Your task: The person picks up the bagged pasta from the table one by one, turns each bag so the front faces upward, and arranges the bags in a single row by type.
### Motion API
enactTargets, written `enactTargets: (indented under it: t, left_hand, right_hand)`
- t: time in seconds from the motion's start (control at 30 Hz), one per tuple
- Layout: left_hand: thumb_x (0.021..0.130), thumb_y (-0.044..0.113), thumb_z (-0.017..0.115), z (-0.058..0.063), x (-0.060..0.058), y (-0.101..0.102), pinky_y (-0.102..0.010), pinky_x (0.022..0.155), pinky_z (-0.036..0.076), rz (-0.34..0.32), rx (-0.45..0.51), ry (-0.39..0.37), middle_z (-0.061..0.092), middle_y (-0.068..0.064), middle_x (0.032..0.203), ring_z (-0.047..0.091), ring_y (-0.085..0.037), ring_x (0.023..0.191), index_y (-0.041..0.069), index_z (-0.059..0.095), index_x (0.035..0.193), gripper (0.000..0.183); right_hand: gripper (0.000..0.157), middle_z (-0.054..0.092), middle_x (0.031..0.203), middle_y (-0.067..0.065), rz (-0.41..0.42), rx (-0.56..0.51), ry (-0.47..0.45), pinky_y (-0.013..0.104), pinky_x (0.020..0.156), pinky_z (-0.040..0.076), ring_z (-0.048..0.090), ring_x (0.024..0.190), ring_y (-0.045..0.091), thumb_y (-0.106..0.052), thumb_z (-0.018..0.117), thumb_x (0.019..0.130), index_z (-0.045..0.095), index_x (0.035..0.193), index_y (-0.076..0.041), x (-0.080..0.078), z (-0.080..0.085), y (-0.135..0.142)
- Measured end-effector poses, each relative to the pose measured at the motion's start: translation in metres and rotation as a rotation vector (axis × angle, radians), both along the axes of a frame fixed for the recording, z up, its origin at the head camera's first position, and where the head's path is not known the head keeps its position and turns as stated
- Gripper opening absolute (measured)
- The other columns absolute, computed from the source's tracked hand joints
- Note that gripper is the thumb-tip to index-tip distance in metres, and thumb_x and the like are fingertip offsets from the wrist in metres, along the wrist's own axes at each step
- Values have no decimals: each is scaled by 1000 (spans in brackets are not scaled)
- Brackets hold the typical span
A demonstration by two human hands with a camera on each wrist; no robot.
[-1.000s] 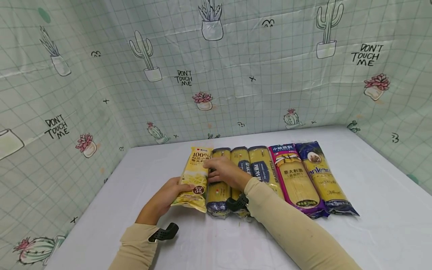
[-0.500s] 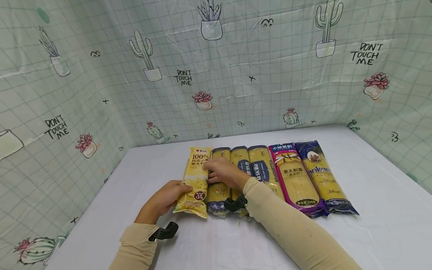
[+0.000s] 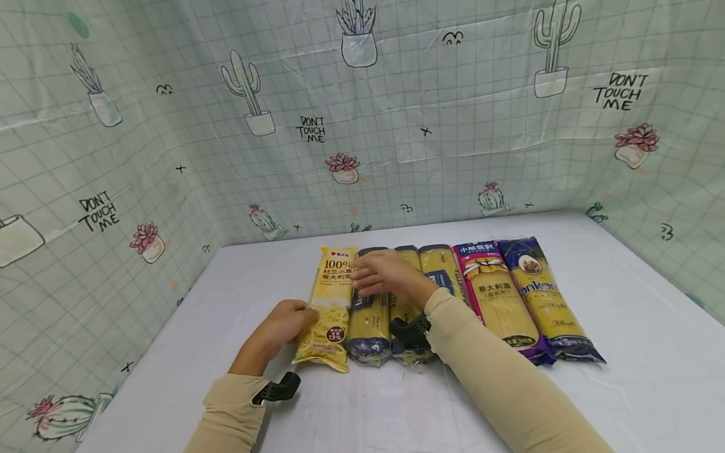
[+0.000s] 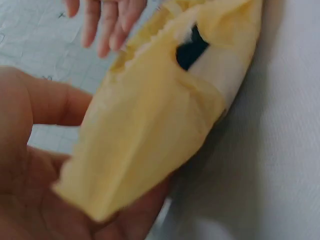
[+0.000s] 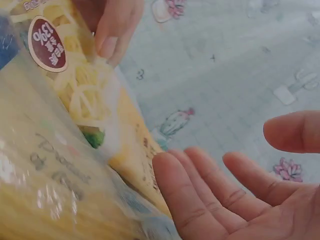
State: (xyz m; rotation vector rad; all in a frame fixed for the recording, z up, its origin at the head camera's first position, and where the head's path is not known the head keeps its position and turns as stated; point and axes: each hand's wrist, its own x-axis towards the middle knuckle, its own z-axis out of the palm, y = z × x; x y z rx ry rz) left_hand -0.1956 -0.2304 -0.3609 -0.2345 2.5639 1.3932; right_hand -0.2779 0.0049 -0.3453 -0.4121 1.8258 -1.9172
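A yellow bag of pasta [image 3: 327, 302] lies at the left end of a row of pasta packs in the head view. My left hand [image 3: 287, 324] holds its left edge near the bottom; in the left wrist view the thumb [image 4: 60, 102] is at one side of the bag and the other fingers are partly behind it. Over the top of the neighbouring spaghetti pack [image 3: 369, 324] hovers my right hand [image 3: 391, 275], fingers extended. The right wrist view shows those fingers [image 5: 200, 192] spread apart with nothing held, close to the yellow bag [image 5: 90, 95].
Two more blue-ended spaghetti packs [image 3: 438, 261] continue the row, partly covered by the right arm. A pink-purple pasta pack [image 3: 493, 296] and a dark blue and yellow one [image 3: 546, 296] lie to the right. All rest on a white table [image 3: 243, 277] before a cactus-print cloth [image 3: 396, 157].
My right hand has let go of the yellow bag's right edge, lifted slightly and straightened its fingers. The bag's bottom end has shifted slightly toward me, flush beside its neighbour. My left hand stays at its edge.
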Motion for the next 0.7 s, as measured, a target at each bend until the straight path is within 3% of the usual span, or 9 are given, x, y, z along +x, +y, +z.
enactTargets:
  t: [0.17,0.33,0.57,0.7]
  left_hand:
    - [97,21,57,0,0,-3,-33,68,45,27,-61,19,61,-9,89,52,-21,80,-6,65,119,36]
    - [97,21,57,-2,0,-4,-31,61,43,35,-117,38,54,-6,69,52,-20,67,-5,65,119,35]
    - [97,23,55,-2,0,-6,-33,59,45,66,-237,42,63,-8,87,57,-20,67,1,60,134,44]
    - [97,24,53,-1,0,-9,-34,58,43,51,-286,40,63,-9,84,55,-21,66,1,59,136,45]
  right_hand:
    - [50,64,120,25,19,61,60,40,83,57,69,100,29,-28,56,103,50,141,4,3,3,11]
    - [51,66,116,22,14,106,98,41,82,57,69,102,31,-31,57,103,50,141,3,5,4,29]
    - [51,65,118,23,-41,164,94,42,83,57,68,103,31,-31,56,104,49,141,4,7,3,61]
    - [46,66,117,23,-64,221,103,43,82,57,69,101,31,-27,53,105,52,138,4,6,2,79]
